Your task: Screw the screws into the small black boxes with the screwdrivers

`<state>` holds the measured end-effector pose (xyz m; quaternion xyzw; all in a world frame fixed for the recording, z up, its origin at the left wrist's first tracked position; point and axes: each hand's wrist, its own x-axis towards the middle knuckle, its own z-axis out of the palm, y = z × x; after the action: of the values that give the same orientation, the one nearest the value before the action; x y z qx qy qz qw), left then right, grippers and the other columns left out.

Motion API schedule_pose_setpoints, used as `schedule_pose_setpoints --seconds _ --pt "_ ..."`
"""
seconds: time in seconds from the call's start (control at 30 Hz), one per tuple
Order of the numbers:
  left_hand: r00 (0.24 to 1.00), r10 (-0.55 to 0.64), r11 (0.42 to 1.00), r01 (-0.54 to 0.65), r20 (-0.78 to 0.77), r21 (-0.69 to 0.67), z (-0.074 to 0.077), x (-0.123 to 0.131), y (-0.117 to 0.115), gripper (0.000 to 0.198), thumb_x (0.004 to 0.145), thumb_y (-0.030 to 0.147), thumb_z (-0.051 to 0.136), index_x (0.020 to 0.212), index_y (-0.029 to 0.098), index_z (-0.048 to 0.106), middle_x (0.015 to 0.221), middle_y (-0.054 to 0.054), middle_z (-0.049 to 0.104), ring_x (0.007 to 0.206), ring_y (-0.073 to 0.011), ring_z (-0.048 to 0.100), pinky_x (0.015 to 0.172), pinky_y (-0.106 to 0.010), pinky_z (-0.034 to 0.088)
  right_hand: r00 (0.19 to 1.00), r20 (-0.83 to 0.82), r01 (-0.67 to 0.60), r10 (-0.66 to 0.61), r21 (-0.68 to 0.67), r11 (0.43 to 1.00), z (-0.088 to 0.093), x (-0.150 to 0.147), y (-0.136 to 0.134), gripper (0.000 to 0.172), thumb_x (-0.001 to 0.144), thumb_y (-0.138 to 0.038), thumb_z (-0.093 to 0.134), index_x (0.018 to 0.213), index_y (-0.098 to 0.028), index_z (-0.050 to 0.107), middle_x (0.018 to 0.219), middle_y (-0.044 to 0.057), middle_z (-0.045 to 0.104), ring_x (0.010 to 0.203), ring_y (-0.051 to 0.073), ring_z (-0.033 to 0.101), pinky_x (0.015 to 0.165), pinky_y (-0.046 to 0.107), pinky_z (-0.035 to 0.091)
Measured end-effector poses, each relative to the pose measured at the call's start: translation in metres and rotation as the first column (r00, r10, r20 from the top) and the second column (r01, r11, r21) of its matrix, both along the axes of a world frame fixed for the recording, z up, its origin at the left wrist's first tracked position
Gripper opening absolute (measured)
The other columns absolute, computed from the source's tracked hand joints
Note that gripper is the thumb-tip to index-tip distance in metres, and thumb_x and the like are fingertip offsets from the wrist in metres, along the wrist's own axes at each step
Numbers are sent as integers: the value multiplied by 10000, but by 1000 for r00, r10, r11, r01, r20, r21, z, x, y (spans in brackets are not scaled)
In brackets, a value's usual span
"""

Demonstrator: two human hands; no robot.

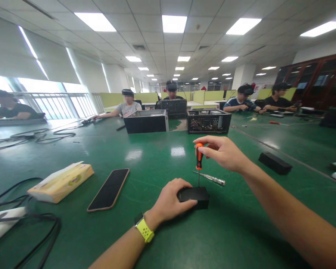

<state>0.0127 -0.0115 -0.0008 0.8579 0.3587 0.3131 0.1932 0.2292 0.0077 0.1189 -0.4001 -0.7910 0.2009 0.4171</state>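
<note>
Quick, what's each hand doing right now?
Left hand: closed around the black box, holding it against the table.
Right hand: fingers closed on the screwdriver's orange-and-black handle.

Sporting a lime-yellow watch strap [145, 230] on the left wrist [151, 220], punched with holes, carrying a dark case [139, 220]!

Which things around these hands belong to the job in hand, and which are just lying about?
In the job:
left hand, holding the black box
right hand, fingers on the orange-handled screwdriver, upright over the box

Apparently just lying about:
phone
tissue pack
thin clear-handled screwdriver, untouched
second black block
</note>
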Motion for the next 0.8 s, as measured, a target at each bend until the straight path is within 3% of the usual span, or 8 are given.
schedule_pose_setpoints --seconds 0.23,0.4,0.6,0.8 --pt "1000 11 1000 -11 -14 22 1 -2 -2 347 752 380 706 1029 188 623 975 -49 642 898 -214 579 811 -329 450 1000 4 18 -18 8 1000 2 -3 -5 322 799 -321 634 1068 -155 695 807 32 722 680 164 656 635 281 520" --pt "1000 20 999 -19 -19 34 2 -2 -3 342 758 384 701 1030 192 622 974 -50 641 895 -213 576 814 -328 451 997 -66 -39 36 -30 999 1 -5 -6 332 816 -243 586 1130 -157 651 927 57 722 746 174 687 685 293 544" --pt "999 24 1000 -25 -30 -10 9 -2 -1 344 749 385 712 1020 193 626 972 -53 648 888 -216 580 807 -331 455 999 -16 -37 36 -36 999 9 -5 -8 254 805 -300 640 1021 -172 682 811 32 721 696 170 678 635 273 543" --pt "999 22 999 -23 -29 -31 18 -3 5 360 739 393 717 1032 206 625 981 -57 651 892 -221 582 801 -332 457 998 6 -58 59 -85 995 20 -9 -8 266 843 -243 577 1089 -201 670 949 47 724 790 187 694 673 291 562"
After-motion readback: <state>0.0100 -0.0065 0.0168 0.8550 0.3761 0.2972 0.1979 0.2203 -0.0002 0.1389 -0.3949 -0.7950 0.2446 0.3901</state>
